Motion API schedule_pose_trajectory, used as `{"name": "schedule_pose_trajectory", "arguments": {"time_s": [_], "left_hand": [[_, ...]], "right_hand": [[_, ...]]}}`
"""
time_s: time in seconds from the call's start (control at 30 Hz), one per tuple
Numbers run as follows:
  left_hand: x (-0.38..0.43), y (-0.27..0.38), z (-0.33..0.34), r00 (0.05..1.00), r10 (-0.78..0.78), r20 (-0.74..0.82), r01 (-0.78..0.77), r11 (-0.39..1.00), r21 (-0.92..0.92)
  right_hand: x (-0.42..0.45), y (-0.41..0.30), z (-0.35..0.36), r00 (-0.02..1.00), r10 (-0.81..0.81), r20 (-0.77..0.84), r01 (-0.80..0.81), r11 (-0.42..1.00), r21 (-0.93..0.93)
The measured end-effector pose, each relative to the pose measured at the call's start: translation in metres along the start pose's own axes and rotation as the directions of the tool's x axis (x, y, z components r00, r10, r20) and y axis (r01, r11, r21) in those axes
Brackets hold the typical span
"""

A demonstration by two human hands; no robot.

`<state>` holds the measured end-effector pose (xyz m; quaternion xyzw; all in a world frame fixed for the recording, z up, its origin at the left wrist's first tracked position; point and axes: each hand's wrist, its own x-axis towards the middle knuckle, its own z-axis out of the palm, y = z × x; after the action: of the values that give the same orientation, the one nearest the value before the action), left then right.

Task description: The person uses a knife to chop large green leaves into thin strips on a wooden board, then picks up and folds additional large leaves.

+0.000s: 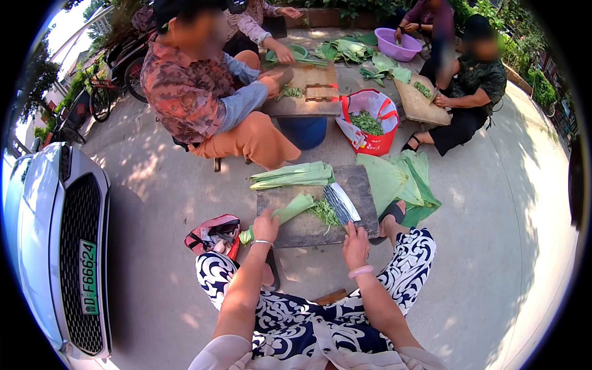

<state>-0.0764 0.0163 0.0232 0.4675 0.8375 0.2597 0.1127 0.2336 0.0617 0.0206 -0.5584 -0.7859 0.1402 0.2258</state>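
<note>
My left hand (266, 226) grips a rolled green leaf bundle (293, 208) that lies slantwise over a dark wooden board (286, 236). My right hand (356, 245) is closed around the handle of a cleaver (341, 203), whose broad blade rests over the board's right part. Between the bundle's cut end and the blade sits a small heap of green shreds (325, 212). Folded long leaves (293, 175) lie along the board's far edge. Large flat leaves (397, 180) are spread on the ground past the board's far right corner.
A red and white bag (370, 122) with shredded greens stands beyond the board. A small red bag (215, 236) is at the left. Co-workers sit around a wooden table (300, 108) and a tilted board (418, 106). A purple basin (397, 45) stands farther back; a parked car (83, 259) is left.
</note>
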Motion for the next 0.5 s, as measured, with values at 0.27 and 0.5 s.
{"name": "schedule_pose_trajectory", "arguments": {"time_s": [0.27,0.5], "left_hand": [[0.010,0.001,0.018,0.988,-0.012,-0.152,0.008,1.000,-0.028],[0.016,-0.015,0.020,0.989,0.035,-0.145,-0.038,0.999,-0.017]], "right_hand": [[0.000,0.004,0.000,1.000,0.012,0.003,-0.012,1.000,0.011],[0.000,0.007,0.005,1.000,-0.028,0.012,0.028,1.000,0.005]]}}
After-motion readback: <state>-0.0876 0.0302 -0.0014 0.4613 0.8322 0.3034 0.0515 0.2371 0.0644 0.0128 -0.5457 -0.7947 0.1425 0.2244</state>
